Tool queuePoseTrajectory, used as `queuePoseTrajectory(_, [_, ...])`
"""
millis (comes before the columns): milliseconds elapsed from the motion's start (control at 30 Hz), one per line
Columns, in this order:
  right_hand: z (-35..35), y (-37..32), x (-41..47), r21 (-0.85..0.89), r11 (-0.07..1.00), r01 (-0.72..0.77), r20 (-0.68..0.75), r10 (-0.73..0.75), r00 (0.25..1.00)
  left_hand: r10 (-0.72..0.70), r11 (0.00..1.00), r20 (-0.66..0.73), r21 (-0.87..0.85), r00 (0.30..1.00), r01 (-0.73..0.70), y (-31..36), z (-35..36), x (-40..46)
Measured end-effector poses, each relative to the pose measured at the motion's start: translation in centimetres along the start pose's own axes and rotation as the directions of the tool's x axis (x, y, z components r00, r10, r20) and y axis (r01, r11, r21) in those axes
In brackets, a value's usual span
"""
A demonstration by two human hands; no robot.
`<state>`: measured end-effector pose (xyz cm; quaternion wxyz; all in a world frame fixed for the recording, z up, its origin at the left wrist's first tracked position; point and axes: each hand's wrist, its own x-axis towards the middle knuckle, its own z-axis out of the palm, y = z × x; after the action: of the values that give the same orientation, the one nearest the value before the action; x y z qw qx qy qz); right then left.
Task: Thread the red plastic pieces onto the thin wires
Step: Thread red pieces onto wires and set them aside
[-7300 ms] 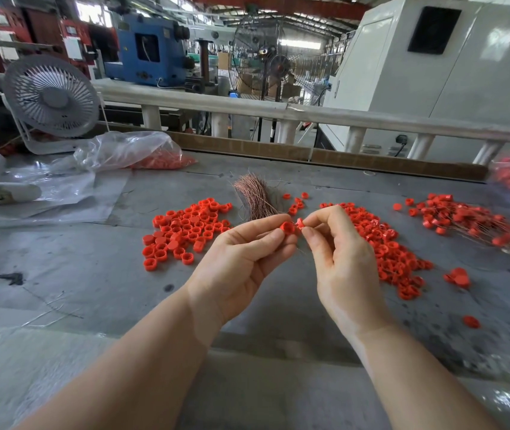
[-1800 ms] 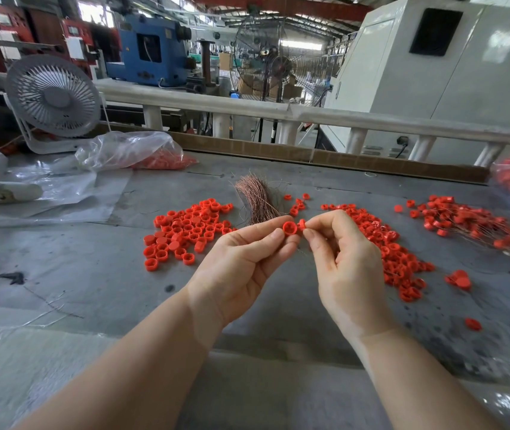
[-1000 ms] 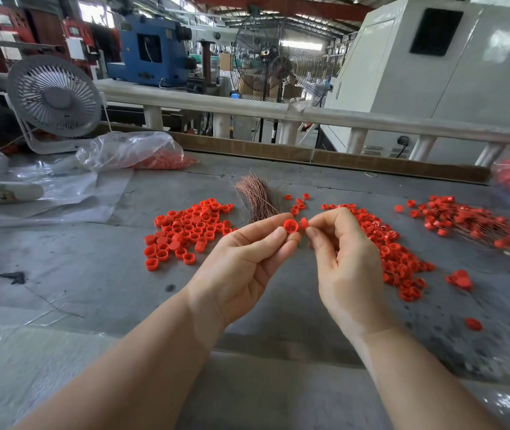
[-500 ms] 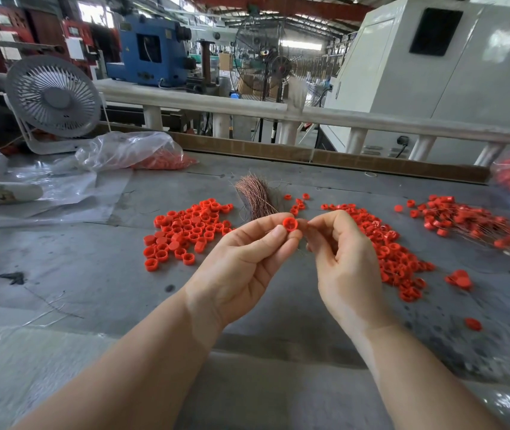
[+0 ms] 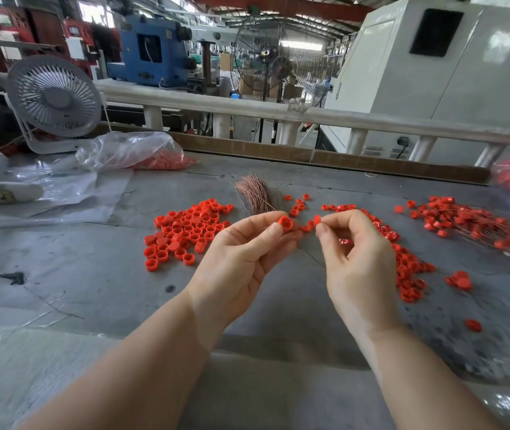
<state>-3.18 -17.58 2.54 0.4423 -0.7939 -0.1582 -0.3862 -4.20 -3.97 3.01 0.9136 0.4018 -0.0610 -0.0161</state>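
— Threading step under way, judging by the pose: left hand (image 5: 241, 259) pinching one red cap (image 5: 285, 223) between thumb and forefinger, open side turned toward the other hand. Right hand (image 5: 359, 262) pinching a smaller red piece (image 5: 317, 219) at the fingertips, other fingers loosely curled.

— Wire visible between them?

— Hard to tell; only a faint thin line below the fingertips, too fine to confirm. Small gap between the two pieces, both held above the bench (image 5: 92, 274).

— Next move?

— Probably drawing the two pieces together along the wire, or feeding a wire end through the cap's hole. Calls for steady fingertips and close alignment; easy to miss or bend the strand.

— Stock?

— Loose red caps (image 5: 185, 231) heaped left of the hands, more red pieces (image 5: 402, 259) strewn to the right, copper wire bundle (image 5: 255, 193) just behind the hands. Pile of wired pieces (image 5: 471, 225) at far right, apparently finished.

— Room?

— Bare bench directly under and in front of the hands. Raised wooden edge (image 5: 340, 156) at the far side, well apart. Plastic bags (image 5: 123, 150) and a small fan (image 5: 53, 97) far left, out of the way.
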Motion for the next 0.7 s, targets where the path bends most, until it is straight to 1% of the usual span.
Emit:
queuePoseTrajectory(200, [0.18,-0.44,-0.33,0.049,0.992,0.12,0.045,-0.122,0.991,0.081,0.992,-0.033,0.103,0.996,-0.077,-0.4,-0.01,-0.01])
queuePoseTrajectory(333, [0.31,-0.42,-0.34,0.07,0.982,0.175,0.068,-0.18,0.981,0.112,0.987,-0.023,0.12,0.993,-0.109,-0.48,-0.08,0.04])
queuePoseTrajectory(567, [0.31,-0.22,-0.41,0.074,0.981,0.18,0.109,-0.187,0.976,0.138,0.977,-0.005,0.166,0.99,-0.136,-0.61,-0.2,-0.01])
queuePoseTrajectory(700, [0.33,-0.22,-0.4,0.065,0.983,0.172,0.115,-0.179,0.977,0.16,0.962,-0.002,0.223,0.987,-0.155,-0.64,-0.11,-0.08])
